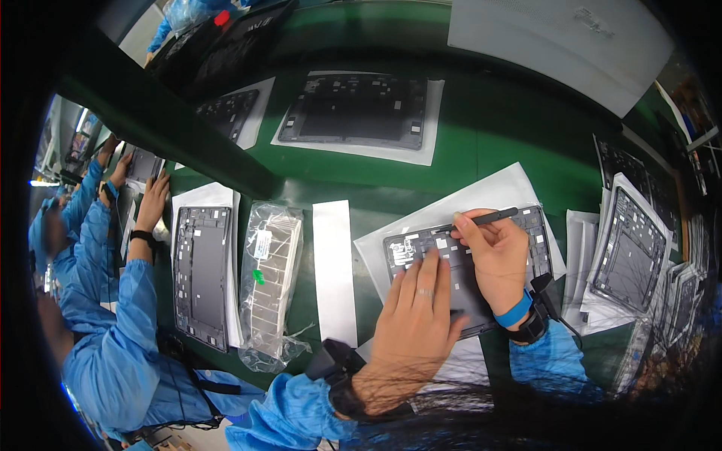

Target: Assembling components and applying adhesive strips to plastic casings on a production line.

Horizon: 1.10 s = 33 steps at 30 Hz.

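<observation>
A dark grey tablet housing [466, 274] dotted with small white pads lies on white paper in front of me. My left hand [410, 323] rests flat on its left part, fingers stretched out and a ring on one of them. My right hand [496, 255] is closed round a slim black stick-like tool [495, 216] with a narrow end. That narrow end points left, at the housing's upper edge near the left fingertips. Whether the tool is tweezers or a prying stick I cannot tell. Dark bands circle both wrists, with a blue strap on the right.
Left of the housing lie a white paper strip [333, 263], a clear bag of pale strips [272, 278] and another housing [201, 274]. One more housing [361, 109] lies farther back. Stacked housings [630, 248] stand at right. A green beam [173, 113] crosses upper left; co-workers in blue sleeves [113, 338] work left.
</observation>
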{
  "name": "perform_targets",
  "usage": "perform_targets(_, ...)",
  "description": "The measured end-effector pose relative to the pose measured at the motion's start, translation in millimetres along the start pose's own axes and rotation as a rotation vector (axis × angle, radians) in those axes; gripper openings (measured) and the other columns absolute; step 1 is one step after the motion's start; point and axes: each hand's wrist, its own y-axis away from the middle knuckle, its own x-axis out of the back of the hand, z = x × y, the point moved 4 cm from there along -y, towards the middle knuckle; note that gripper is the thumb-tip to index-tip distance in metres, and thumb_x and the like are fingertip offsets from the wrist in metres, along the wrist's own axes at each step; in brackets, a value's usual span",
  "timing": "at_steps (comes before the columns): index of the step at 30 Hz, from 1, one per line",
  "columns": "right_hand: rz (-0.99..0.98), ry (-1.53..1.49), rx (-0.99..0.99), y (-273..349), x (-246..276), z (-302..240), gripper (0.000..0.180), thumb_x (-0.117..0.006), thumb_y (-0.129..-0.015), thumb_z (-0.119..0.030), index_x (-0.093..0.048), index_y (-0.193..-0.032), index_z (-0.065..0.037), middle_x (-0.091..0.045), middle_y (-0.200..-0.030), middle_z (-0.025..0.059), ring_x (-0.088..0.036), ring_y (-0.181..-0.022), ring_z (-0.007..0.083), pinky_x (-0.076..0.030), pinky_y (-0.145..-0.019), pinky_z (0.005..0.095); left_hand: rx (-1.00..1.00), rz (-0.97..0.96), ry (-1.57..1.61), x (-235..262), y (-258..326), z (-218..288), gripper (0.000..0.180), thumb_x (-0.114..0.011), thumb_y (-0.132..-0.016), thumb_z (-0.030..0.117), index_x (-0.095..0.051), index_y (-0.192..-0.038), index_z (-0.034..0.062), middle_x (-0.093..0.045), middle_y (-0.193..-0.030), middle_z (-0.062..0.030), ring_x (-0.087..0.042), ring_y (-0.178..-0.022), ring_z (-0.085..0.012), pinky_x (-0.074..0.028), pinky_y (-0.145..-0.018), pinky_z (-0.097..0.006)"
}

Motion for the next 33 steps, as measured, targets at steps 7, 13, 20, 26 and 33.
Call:
perform_targets(7,0.044,0.086,0.001,2.7,1.7,2.8,0.02,-0.08,-0.098,-0.014,-0.075,-0.104,0.004,-0.078,-0.082,0.0108,-0.073,-0.077,0.0116,-0.056,-0.072,0.025,0.066,0.0,-0.084,-16.6,-15.9,-6.3,0.093,-0.083,-0.086,0.041,-0.046,-0.15,-0.0157,-0.039,-0.16,-0.0283,-0.045,-0.142,-0.0453,-0.04,-0.12,-0.052)
perform_targets(13,0.041,0.095,0.017,4.6,-3.2,0.7,0.019,-0.08,-0.098,-0.014,-0.075,-0.104,0.003,-0.078,-0.083,0.0112,-0.073,-0.077,0.0118,-0.057,-0.072,0.0253,0.059,0.0,-0.136,-12.3,-13.6,-4.9,0.087,-0.079,-0.09,0.038,-0.046,-0.148,-0.0178,-0.038,-0.158,-0.0315,-0.042,-0.142,-0.0452,-0.042,-0.12,-0.046)
perform_targets(20,0.063,0.094,0.032,4.6,-0.2,5.1,0.02,-0.08,-0.098,-0.014,-0.075,-0.104,0.004,-0.079,-0.084,0.0117,-0.074,-0.078,0.0121,-0.057,-0.072,0.0252,0.047,-0.004,-0.125,-14.8,-15.3,-4.9,0.088,-0.079,-0.09,0.038,-0.046,-0.148,-0.0178,-0.038,-0.158,-0.0316,-0.042,-0.142,-0.0456,-0.043,-0.12,-0.047)
perform_targets(26,0.063,0.111,0.035,5.4,0.0,2.4,0.021,-0.081,-0.097,-0.014,-0.074,-0.105,0.004,-0.079,-0.085,0.0121,-0.074,-0.077,0.0123,-0.057,-0.072,0.0252,0.058,0.003,-0.114,-14.3,-15.3,-4.6,0.088,-0.079,-0.09,0.038,-0.045,-0.148,-0.0178,-0.038,-0.158,-0.0318,-0.042,-0.142,-0.0458,-0.043,-0.119,-0.047)
perform_targets(33,0.095,0.128,0.058,3.5,6.4,6.7,0.022,-0.082,-0.096,-0.015,-0.075,-0.105,0.004,-0.079,-0.085,0.0123,-0.074,-0.077,0.0128,-0.058,-0.071,0.0255,0.04,-0.001,-0.065,-19.4,-20.7,-4.3,0.087,-0.08,-0.09,0.036,-0.045,-0.148,-0.0188,-0.038,-0.157,-0.0325,-0.042,-0.143,-0.0457,-0.043,-0.12,-0.047)
